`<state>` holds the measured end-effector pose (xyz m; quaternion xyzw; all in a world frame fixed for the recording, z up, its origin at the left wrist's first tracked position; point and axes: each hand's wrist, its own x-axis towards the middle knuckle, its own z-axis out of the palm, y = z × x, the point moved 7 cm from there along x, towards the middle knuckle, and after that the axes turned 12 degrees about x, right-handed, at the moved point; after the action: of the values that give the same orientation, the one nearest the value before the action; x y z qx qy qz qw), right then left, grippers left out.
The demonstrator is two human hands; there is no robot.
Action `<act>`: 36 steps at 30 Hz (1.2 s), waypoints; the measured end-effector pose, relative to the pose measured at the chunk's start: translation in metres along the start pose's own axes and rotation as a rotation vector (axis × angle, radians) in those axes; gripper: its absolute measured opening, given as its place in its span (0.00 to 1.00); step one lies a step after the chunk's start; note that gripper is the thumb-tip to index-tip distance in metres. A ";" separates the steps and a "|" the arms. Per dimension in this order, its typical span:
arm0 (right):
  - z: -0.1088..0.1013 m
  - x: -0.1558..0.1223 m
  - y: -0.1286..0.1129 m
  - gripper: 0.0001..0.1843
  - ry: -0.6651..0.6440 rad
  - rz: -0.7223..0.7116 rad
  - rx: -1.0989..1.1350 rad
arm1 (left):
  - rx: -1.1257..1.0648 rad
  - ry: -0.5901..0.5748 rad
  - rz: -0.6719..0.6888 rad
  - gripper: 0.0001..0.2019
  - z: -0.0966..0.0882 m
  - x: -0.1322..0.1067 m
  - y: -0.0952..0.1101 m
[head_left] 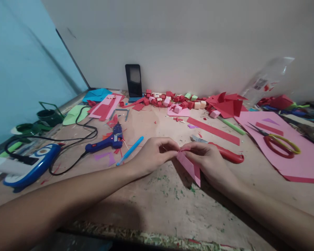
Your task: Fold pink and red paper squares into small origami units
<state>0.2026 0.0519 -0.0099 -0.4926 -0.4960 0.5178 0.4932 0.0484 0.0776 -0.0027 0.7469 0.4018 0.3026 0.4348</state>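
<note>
Both hands meet over the middle of the table on a pink paper strip (pixel 189 165). My left hand (pixel 157 153) pinches its upper end between thumb and fingers. At that same end, my right hand (pixel 208 155) grips the paper, thumb and fingers pressed together. The strip's pointed lower end hangs down towards me, and its upper end is partly hidden by the fingertips. Just beyond my right hand lies a red-handled knife (pixel 230 154), its blade partly visible. A light blue pen (pixel 130 151) rests to the left of my left hand.
A blue glue gun (pixel 106 139) with a black cable lies left. Scissors (pixel 281 143) sit on pink paper (pixel 306 164) at right. Several small paper cubes (pixel 178 109) line the back, near a leaning phone (pixel 134 81) and a plastic bottle (pixel 268 80). A red strip (pixel 213 130) lies ahead.
</note>
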 end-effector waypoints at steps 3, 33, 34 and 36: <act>-0.002 -0.001 -0.002 0.06 0.033 -0.038 -0.015 | 0.002 0.004 0.003 0.05 0.000 0.001 0.001; 0.013 -0.010 -0.008 0.04 -0.068 -0.256 -0.157 | 0.205 -0.055 0.139 0.03 0.008 -0.006 0.016; 0.013 -0.010 -0.008 0.04 -0.071 -0.258 -0.163 | 0.194 -0.056 0.141 0.02 0.008 -0.006 0.016; 0.013 -0.010 -0.009 0.04 -0.076 -0.261 -0.172 | 0.190 -0.051 0.145 0.02 0.007 -0.006 0.016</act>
<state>0.1899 0.0418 -0.0005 -0.4443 -0.6167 0.4231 0.4932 0.0567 0.0651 0.0078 0.8195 0.3622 0.2746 0.3491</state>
